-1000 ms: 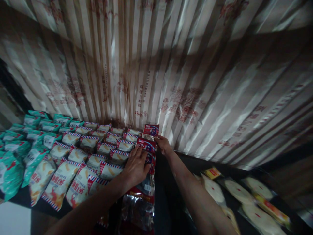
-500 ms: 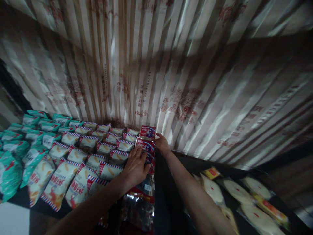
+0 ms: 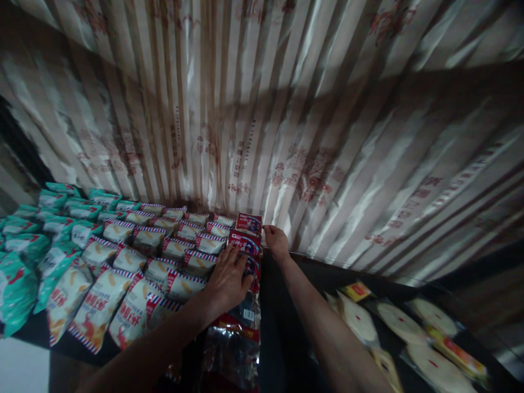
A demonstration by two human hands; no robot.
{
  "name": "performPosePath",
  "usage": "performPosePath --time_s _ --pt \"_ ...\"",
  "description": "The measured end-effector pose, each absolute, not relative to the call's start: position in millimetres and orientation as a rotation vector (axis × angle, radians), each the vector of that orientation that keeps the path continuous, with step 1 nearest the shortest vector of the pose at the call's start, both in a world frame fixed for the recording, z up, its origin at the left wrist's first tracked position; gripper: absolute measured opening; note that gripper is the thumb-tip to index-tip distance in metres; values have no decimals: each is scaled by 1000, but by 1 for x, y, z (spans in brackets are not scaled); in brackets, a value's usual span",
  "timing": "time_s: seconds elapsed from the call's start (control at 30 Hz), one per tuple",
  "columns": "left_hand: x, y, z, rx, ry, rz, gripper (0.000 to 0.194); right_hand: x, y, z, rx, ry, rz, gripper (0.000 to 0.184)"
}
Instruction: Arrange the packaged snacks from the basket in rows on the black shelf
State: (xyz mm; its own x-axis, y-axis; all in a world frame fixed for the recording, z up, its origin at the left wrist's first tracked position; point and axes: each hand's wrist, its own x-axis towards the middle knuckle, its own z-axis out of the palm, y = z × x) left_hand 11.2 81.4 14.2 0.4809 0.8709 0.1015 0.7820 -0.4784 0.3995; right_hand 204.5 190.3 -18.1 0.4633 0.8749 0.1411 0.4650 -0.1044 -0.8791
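Red-and-blue packets (image 3: 245, 242) lie overlapping in a column that runs from the curtain towards me. My left hand (image 3: 229, 278) rests palm down on them, fingers stretched out and holding nothing. Beside the right edge of the rearmost red packet (image 3: 249, 222) is my right hand (image 3: 276, 242), its fingers curled closed. Whether a packet edge is pinched in them is hidden. Nearer to me, the column continues with a shiny dark wrapper (image 3: 231, 349) that has a red band.
White snack bags (image 3: 126, 311) with striped edges fill rows left of the column, and teal bags (image 3: 59, 265) stand farther left. Round pale flatbread-like packs (image 3: 399, 322) and yellow-red packets (image 3: 356, 290) lie at right on the black tabletop (image 3: 282, 327). A printed, pleated curtain (image 3: 262, 109) hangs behind.
My right hand has shifted slightly right, and its fingers look more curled at the rear packet's edge. My left hand stays on the packets. The view has moved a little.
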Motion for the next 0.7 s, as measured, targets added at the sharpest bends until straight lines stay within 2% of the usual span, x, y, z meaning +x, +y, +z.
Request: performPosePath --time_s 0.13,0.23,0.5,0.7 --pt "12 81 16 2426 1402 433 51 194 181 -1 -1773 -1302 477 38" --pt "12 80 17 2419 1402 436 51 188 174 4 -1804 -1485 546 46" --pt "10 79 16 2442 1406 483 50 192 168 -10 -1652 -1568 700 24" --pt "10 76 15 2450 1404 501 51 189 163 -11 -1503 -1539 748 21"
